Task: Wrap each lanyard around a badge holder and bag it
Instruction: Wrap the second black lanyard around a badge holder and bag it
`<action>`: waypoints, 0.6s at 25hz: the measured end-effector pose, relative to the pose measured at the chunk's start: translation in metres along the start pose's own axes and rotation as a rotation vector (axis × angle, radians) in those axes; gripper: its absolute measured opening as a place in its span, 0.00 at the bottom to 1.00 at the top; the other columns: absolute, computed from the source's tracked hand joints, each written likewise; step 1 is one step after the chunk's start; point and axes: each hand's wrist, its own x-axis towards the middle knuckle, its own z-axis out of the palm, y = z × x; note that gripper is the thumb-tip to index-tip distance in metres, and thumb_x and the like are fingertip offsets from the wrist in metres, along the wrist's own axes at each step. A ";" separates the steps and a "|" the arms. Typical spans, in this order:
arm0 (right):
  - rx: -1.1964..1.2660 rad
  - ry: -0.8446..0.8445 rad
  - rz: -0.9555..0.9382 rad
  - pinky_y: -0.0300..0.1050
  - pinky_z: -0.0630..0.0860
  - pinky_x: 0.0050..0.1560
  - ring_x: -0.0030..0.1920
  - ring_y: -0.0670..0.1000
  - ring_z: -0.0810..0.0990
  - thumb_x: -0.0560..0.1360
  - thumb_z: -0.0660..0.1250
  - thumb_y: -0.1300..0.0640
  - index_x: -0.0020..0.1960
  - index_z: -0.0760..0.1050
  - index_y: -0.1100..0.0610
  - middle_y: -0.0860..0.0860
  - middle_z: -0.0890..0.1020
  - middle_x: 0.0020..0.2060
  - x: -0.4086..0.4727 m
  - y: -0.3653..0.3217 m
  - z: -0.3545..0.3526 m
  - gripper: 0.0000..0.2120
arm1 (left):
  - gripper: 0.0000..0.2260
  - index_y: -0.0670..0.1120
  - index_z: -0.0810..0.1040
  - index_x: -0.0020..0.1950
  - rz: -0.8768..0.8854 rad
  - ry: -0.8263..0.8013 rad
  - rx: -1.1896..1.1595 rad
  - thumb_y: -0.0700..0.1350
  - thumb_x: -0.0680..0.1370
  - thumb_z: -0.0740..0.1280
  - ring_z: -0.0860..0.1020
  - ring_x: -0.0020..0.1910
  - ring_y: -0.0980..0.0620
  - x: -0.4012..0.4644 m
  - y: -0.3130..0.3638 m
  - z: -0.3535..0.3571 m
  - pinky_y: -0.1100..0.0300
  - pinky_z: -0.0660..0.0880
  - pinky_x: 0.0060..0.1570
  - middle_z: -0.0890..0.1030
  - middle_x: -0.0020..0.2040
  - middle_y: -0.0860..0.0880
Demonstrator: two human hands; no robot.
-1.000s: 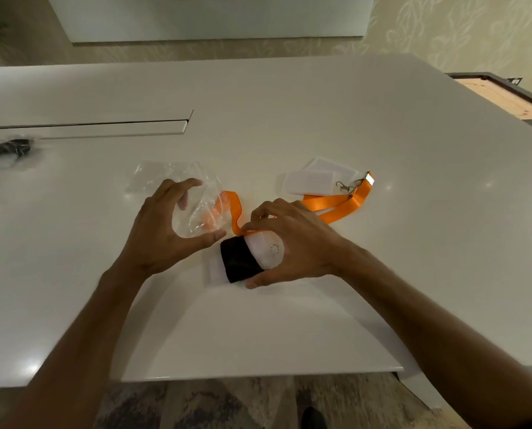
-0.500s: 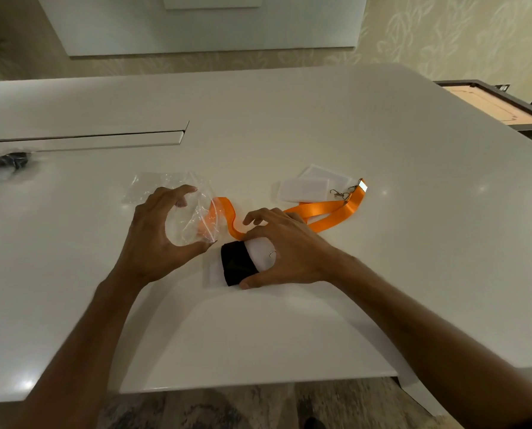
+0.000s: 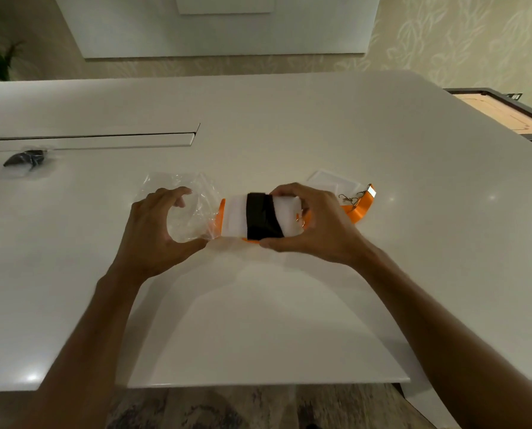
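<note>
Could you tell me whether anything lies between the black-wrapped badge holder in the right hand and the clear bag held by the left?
Nothing visible blocks it. The wrapped badge holder in the right hand sits right beside the clear bag that the left hand holds. The orange lanyard lies behind, not between.

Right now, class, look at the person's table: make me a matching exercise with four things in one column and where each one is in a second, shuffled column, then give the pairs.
Things
1. clear plastic bag
2. white badge holder wrapped in a black lanyard
3. orange ribbon lanyard with metal clip
4. dark bagged bundle

Places
A. far left on the white table, near the slot
B. gripped in the right hand
C. held in the left hand
D. lying on the table beyond the right hand

Pairs: 1-C, 2-B, 3-D, 4-A
</note>
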 end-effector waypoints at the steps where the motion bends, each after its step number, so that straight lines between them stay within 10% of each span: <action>1: -0.016 0.040 0.007 0.26 0.70 0.45 0.50 0.37 0.77 0.59 0.77 0.36 0.61 0.75 0.49 0.37 0.79 0.51 0.001 0.001 -0.001 0.34 | 0.37 0.47 0.71 0.65 0.012 -0.008 -0.002 0.67 0.63 0.67 0.74 0.54 0.52 0.000 0.001 0.001 0.59 0.63 0.58 0.76 0.52 0.52; 15: -0.082 0.027 -0.049 0.42 0.76 0.48 0.48 0.43 0.78 0.59 0.81 0.45 0.64 0.74 0.49 0.43 0.80 0.51 -0.004 0.000 0.016 0.36 | 0.36 0.42 0.74 0.63 0.095 -0.079 0.021 0.59 0.60 0.74 0.76 0.50 0.47 -0.003 0.028 0.012 0.56 0.67 0.55 0.78 0.51 0.47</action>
